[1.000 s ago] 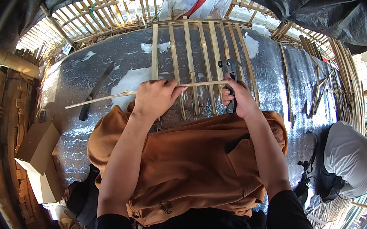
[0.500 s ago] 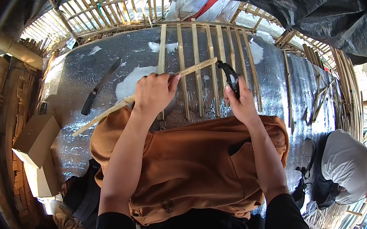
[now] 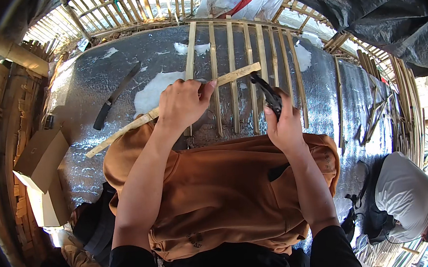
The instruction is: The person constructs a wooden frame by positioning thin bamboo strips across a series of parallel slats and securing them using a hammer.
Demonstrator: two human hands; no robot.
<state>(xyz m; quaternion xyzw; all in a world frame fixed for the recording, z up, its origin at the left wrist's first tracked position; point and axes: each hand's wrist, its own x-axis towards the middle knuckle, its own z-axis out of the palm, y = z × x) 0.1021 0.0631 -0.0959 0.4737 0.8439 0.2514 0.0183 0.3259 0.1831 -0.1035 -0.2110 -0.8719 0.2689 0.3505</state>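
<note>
My left hand [image 3: 179, 105] is closed around a bamboo strip [image 3: 241, 73], which runs slantwise from low left to upper right, its left part over the brown cloth [image 3: 220, 195] on my lap. In my right hand [image 3: 285, 128], closed too, is a black plier-like tool [image 3: 271, 98]. The tool's head points up and left, just below the strip's right end; whether they touch I cannot tell. Beyond my hands, several bamboo slats [image 3: 233, 79] lie in a row, pointing away from me, on the silvery sheet [image 3: 319, 91].
A knife [image 3: 115, 99] with a black handle lies on the sheet at the left. Nearer left stands an open cardboard box [image 3: 44, 154]. At the right, a person in a white shirt [image 3: 405, 186] bends over. A bamboo fence [image 3: 128, 9] closes the far side; black plastic [image 3: 367, 2] hangs above.
The black tool has turned in my right hand and its head has dropped slightly away from the strip's end. My left hand keeps its hold; the strip has shifted a little.
</note>
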